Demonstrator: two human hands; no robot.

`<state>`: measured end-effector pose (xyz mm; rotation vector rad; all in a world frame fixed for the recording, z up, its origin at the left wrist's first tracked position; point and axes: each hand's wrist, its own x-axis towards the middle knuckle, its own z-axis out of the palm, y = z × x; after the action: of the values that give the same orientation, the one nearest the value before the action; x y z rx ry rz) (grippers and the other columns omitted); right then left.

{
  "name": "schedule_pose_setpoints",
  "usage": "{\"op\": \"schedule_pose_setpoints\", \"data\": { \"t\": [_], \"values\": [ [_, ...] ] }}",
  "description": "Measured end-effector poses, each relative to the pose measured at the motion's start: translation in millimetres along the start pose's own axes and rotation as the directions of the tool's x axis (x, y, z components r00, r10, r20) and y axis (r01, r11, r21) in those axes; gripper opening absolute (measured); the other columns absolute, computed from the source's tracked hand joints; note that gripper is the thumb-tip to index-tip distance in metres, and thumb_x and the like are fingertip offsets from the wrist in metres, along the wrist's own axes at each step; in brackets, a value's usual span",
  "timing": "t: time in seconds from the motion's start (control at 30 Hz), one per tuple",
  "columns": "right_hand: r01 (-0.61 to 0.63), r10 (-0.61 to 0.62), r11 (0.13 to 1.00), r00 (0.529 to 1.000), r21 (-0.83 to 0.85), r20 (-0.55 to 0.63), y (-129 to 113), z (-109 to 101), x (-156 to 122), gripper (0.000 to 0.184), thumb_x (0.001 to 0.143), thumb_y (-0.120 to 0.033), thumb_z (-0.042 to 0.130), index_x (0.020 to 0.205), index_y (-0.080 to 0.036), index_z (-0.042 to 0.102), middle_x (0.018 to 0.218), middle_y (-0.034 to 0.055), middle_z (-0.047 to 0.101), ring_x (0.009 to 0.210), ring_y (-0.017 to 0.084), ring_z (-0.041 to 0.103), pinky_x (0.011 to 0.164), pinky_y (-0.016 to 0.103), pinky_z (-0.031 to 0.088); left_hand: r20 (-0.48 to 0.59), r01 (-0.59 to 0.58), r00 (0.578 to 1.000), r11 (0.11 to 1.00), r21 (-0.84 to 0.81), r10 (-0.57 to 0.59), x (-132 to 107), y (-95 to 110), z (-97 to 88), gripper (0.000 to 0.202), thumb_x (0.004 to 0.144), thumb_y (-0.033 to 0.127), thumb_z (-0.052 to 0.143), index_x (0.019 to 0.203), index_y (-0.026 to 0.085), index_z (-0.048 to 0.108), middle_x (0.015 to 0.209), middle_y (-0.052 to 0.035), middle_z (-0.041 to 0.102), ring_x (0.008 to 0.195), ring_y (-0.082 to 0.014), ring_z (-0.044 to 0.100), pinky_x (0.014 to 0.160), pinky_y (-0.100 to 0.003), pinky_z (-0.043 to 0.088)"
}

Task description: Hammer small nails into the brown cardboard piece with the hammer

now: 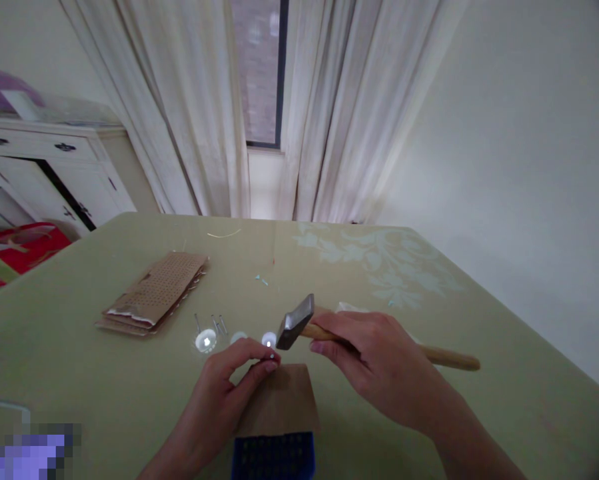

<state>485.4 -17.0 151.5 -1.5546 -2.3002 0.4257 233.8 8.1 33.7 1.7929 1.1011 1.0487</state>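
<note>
My right hand (374,363) grips the wooden handle of a hammer (295,323) close to its dark metal head, which hovers just above and right of my left fingertips. My left hand (229,383) is pinched, thumb and forefinger closed on a small nail with a white round cap (269,341), held upright on a brown cardboard piece (284,400). A blue perforated block (273,457) lies under the cardboard's near edge.
More white-capped nails (206,341) and loose thin nails (219,325) lie on the green tablecloth (429,413). A stack of perforated cardboard (154,293) sits to the left. White cabinet (54,173), curtains and window stand behind the table.
</note>
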Motion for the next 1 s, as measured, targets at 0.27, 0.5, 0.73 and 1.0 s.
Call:
{"op": "schedule_pose_setpoints", "data": {
  "t": [0.27, 0.5, 0.73, 1.0],
  "values": [
    [0.029, -0.025, 0.998, 0.998, 0.064, -0.051, -12.8, 3.9, -9.9, 0.013, 0.109, -0.028, 0.068, 0.098, -0.024, 0.073, 0.088, -0.0019, 0.076, 0.079, 0.018, 0.068, 0.072, 0.030, 0.038, 0.042, -0.003, 0.999, 0.998, 0.065, 0.000, -2.3, -6.3, -0.5, 0.018, 0.101, 0.037, 0.071, 0.098, 0.029, 0.086, 0.098, -0.0015, 0.085, 0.095, -0.0241, 0.078, 0.085, -0.029, 0.058],
    [0.017, -0.018, 1.000, 0.999, -0.026, -0.026, -13.8, 5.0, -8.2, 0.009, 0.108, -0.027, 0.069, 0.103, -0.026, 0.075, 0.090, -0.0013, 0.078, 0.079, 0.020, 0.071, 0.072, 0.032, 0.039, 0.062, -0.042, 0.997, 0.997, 0.066, 0.038, -1.5, -5.4, -0.4, 0.018, 0.102, 0.033, 0.071, 0.093, 0.029, 0.085, 0.094, 0.0005, 0.086, 0.088, -0.0210, 0.079, 0.082, -0.027, 0.057],
    [-0.013, 0.014, 0.999, 1.000, -0.046, 0.016, -13.8, 8.4, -9.0, 0.011, 0.107, -0.026, 0.069, 0.098, -0.024, 0.075, 0.089, -0.0002, 0.079, 0.080, 0.021, 0.072, 0.072, 0.034, 0.039, 0.096, -0.040, 0.995, 0.997, 0.073, 0.033, -1.6, -6.8, -2.4, 0.019, 0.103, 0.032, 0.070, 0.092, 0.029, 0.086, 0.093, 0.0014, 0.085, 0.090, -0.0205, 0.078, 0.082, -0.026, 0.056],
    [-0.013, 0.013, 1.000, 1.000, -0.017, -0.022, -13.1, 8.9, -6.8, 0.011, 0.108, -0.028, 0.068, 0.102, -0.025, 0.076, 0.088, -0.0017, 0.077, 0.078, 0.018, 0.070, 0.071, 0.032, 0.039, 0.075, -0.047, 0.996, 0.998, 0.029, 0.045, 1.6, -2.3, -2.4, 0.016, 0.100, 0.032, 0.074, 0.089, 0.030, 0.086, 0.089, 0.0026, 0.086, 0.083, -0.0189, 0.078, 0.079, -0.024, 0.056]
  ]
}}
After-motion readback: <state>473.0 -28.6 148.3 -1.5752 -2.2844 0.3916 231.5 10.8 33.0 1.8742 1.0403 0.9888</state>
